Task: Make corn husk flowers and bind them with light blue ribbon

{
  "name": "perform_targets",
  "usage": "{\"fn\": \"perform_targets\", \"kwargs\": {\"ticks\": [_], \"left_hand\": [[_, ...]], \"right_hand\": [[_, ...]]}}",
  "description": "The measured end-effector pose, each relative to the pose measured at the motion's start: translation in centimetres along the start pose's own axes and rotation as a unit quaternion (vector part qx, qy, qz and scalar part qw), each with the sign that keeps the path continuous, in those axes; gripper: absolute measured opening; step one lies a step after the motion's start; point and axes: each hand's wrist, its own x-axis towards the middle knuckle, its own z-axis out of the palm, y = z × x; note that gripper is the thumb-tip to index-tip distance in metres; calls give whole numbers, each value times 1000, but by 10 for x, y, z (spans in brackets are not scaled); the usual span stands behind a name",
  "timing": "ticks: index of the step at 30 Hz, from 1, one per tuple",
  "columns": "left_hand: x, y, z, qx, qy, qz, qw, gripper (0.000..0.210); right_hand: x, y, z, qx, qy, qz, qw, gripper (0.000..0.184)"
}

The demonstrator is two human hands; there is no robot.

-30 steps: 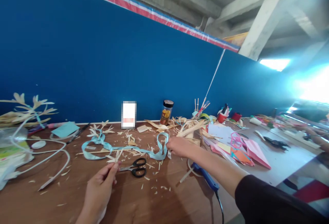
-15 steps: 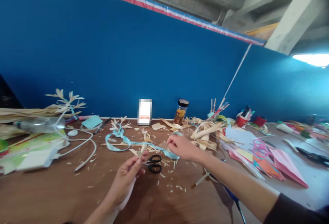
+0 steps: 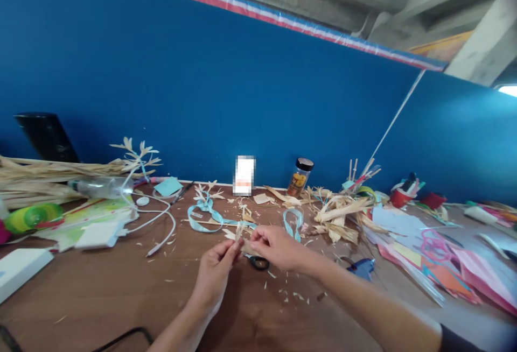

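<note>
Just above the table's middle, my left hand [image 3: 218,268] pinches a small pale piece of dried husk [image 3: 239,230] that points upward. My right hand [image 3: 277,245] meets it from the right. Its thumb and fingers are closed on a beige scrap, apparently husk, pressed against the base of the piece; my fingers partly hide where the two touch. Below my right hand, one black handle of the scissors [image 3: 259,264] shows, the rest being covered. Behind both hands runs a light blue ribbon [image 3: 197,226], tied near a husk flower [image 3: 208,193].
Husk shavings litter the table [image 3: 133,293]. A black-lidded jar [image 3: 299,177] and a husk pile [image 3: 335,215] stand at the back right; a blue tool [image 3: 362,268] lies nearer. Coloured paper [image 3: 448,282] is far right. A white cable [image 3: 167,233] and plastic bottle [image 3: 103,186] lie left.
My right hand has moved left from over the ribbon and brought a beige scrap to the husk piece in my left hand. The view has turned leftward.
</note>
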Motion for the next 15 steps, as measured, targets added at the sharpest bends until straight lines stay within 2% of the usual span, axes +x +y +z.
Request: {"fn": "perform_targets", "kwargs": {"ticks": [3,9,15], "left_hand": [[1,0,-1,1,27,14,1000,25],[-1,1,1,31,44,23,998,30],[0,4,1,58,77,42,994,37]], "right_hand": [[-6,10,-5,21,0,18,1000,15],[-26,31,-13,30,17,62,997,19],[-37,39,-21,26,45,79,995,19]]}}
